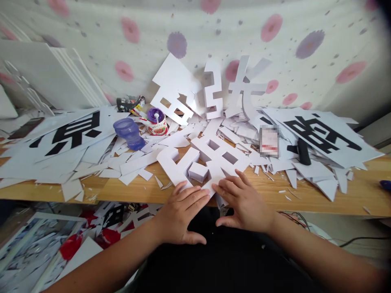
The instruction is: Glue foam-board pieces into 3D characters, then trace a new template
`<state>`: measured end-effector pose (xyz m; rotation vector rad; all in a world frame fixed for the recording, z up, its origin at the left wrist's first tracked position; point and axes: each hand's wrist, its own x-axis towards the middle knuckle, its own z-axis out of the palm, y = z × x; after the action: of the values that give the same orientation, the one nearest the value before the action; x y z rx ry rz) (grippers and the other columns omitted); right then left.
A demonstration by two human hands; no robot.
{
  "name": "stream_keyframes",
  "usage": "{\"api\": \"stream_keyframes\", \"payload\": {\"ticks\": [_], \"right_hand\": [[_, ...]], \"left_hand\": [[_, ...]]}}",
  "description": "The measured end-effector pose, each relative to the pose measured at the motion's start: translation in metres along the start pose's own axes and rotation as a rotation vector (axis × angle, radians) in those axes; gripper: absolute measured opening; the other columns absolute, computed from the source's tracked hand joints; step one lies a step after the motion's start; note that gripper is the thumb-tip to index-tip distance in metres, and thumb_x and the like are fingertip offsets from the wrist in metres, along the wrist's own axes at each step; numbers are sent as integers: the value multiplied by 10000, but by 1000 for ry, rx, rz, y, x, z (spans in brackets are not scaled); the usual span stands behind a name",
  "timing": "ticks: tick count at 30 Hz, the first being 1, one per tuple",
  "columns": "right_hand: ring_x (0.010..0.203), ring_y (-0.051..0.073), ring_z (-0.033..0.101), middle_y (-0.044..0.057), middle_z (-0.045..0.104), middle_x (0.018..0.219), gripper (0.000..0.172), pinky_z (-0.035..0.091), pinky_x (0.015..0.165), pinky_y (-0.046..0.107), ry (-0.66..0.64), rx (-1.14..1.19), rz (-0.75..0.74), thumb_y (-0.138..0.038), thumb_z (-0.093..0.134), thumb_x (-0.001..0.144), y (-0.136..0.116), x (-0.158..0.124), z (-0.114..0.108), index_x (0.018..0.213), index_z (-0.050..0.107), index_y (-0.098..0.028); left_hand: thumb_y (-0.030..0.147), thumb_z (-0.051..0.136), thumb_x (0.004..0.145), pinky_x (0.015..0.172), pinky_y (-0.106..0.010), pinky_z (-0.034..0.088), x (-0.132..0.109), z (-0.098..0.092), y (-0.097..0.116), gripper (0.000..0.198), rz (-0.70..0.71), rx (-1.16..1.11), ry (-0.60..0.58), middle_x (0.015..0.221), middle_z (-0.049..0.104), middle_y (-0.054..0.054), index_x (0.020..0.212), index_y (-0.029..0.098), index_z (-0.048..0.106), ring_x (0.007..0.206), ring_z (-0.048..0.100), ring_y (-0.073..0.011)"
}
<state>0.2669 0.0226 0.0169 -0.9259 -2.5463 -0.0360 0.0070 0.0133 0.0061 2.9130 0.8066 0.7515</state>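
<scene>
A white three-dimensional foam character (pixel 203 156) with square openings lies at the table's front edge. My left hand (pixel 183 207) rests on its near edge, fingers stretched out flat and thumb apart. My right hand (pixel 241 199) touches the character's near right part with its fingertips, fingers slightly bent and thumb apart. Neither hand is closed around the piece. The undersides of the fingers are hidden. A small white block-shaped part (pixel 198 171) shows inside the character, just beyond my left fingertips.
Behind stand more white foam characters (pixel 249 87). Printed sheets with black characters (pixel 320 132) lie right and left. A purple cup (pixel 130 133), a red-and-white tub (pixel 156 127) and a black object (pixel 303 152) sit among white scraps. Foam boards (pixel 55 77) lean at the back left.
</scene>
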Motion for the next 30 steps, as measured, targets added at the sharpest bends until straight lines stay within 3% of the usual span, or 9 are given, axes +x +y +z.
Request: {"api": "stream_keyframes", "payload": {"ticks": [3,6,9,11,13,18,23,27,30], "right_hand": [[1123,361,534,160,643,1175,827,255,1085,637,-11,-25,27,-745,586,789,-3,-1,2,1330,590,-120],[1155,371,498,168,623,1211,813,250,1076,653,-31,-34,47,-714,598,800,-3,-4,4,1356,565,-122],[1145,362,493,165,615,1213,803,264,1060,657,-45,-19,53,-700,599,806,-2,-5,6,1368,553,-128],[1147,360,490,165,610,1213,801,274,1058,651,-43,-10,61,-694,601,807,-2,-5,6,1366,553,-122],[1153,363,490,164,608,1217,785,275,1063,651,-38,-4,71,-684,609,805,-2,-5,6,1351,566,-121],[1193,376,506,171,615,1226,658,208,1095,684,-46,29,97,-613,638,812,-1,-8,4,1278,623,-148],[1258,308,547,157,630,1286,511,101,1162,643,82,209,79,-436,605,902,9,-25,8,1343,564,-180],[1237,242,589,120,681,1236,339,276,1152,545,294,291,77,-174,546,927,13,-37,16,1258,609,-214],[1204,257,610,123,684,1211,348,382,1095,526,354,239,90,-197,595,914,9,-40,25,1260,598,-228]], "left_hand": [[763,473,819,1142,-507,212,5,-2,6,860,-90,-70,-21,1382,581,-131,1425,152,468,1223,531,-318],[531,551,889,1066,-519,324,17,-11,5,540,-156,-170,-53,1305,645,-82,1298,182,599,1126,570,-293],[301,524,931,994,-455,432,43,-21,-3,236,-207,-252,-10,1110,730,-35,1035,208,715,1072,591,-240],[201,454,949,1001,-417,453,66,-23,-7,259,-226,-250,72,1136,711,-58,983,190,710,1120,578,-214],[127,413,929,1067,-450,411,89,-18,-11,309,-217,-177,88,1308,621,-102,1078,159,682,1250,509,-231],[176,426,944,1113,-694,216,115,12,-13,365,-237,-4,-259,1487,473,-110,1272,179,588,1435,303,-344],[200,359,979,1112,-709,188,111,24,-13,405,-295,34,-319,1516,441,-70,1349,191,524,1464,251,-329],[150,343,964,1136,-680,165,111,25,-14,442,-280,31,-339,1525,428,-62,1373,196,502,1461,276,-297],[121,347,949,1158,-621,192,111,26,-16,464,-288,0,-349,1534,414,-66,1382,197,496,1454,302,-265]]}}
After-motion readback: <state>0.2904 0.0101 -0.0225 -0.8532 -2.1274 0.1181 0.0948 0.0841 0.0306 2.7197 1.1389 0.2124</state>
